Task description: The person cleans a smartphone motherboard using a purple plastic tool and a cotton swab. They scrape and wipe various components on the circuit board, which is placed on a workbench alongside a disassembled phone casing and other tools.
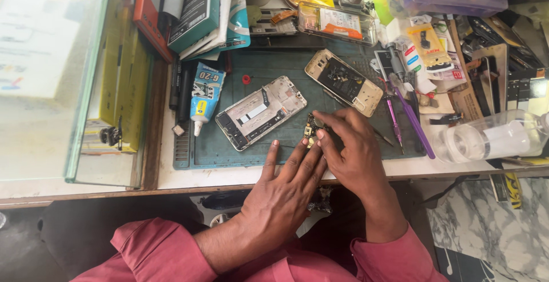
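While both hands meet on the green mat, right hand pinching a small circuit board, left hand flat beside it with fingers spread, opened phone frame just left, second phone frame above, purple tweezers right, glue tube far left.

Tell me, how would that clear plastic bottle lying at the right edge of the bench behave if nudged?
The clear bottle lies on its side, so it would probably roll. It looks mostly empty, thus likely light. Clutter around it, like the purple tweezers, may stop it.
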